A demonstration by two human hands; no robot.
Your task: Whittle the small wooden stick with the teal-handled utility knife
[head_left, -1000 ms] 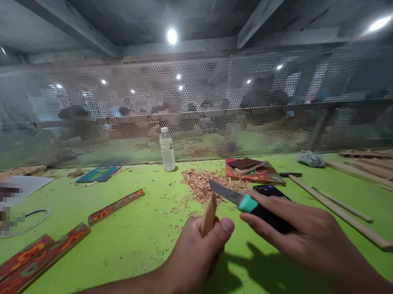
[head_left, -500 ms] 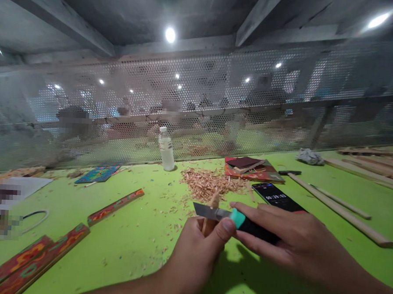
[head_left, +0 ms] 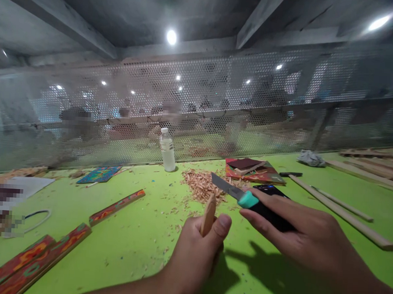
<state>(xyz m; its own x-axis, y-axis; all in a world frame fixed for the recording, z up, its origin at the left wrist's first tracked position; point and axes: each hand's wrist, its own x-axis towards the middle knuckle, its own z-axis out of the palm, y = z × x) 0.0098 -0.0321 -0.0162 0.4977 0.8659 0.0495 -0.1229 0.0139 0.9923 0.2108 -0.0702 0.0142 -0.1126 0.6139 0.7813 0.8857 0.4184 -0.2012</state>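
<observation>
My left hand (head_left: 194,248) is closed around a small piece of wood (head_left: 208,214), whose pale, pointed end sticks up past the thumb; its lower part is hidden in the fist. In my right hand (head_left: 297,233) is a utility knife (head_left: 248,199) with a black and turquoise handle. The knife's wide blade is out, pointing up and left, apart from the wood and a little above and to the right of its tip. Behind both hands lies a heap of wood shavings (head_left: 201,185) on the green table (head_left: 139,236).
A water bottle (head_left: 167,150) stands near the mesh screen (head_left: 198,107). A phone (head_left: 270,191) lies partly behind my right hand, with a hammer (head_left: 341,211) beyond it. Painted wooden strips (head_left: 55,258) lie at left; a painted board (head_left: 267,175) with sandpaper is at the back.
The knife has lifted off the wood and moved up and right with my right hand. The wood's pointed end now shows uncovered. My left hand has barely moved.
</observation>
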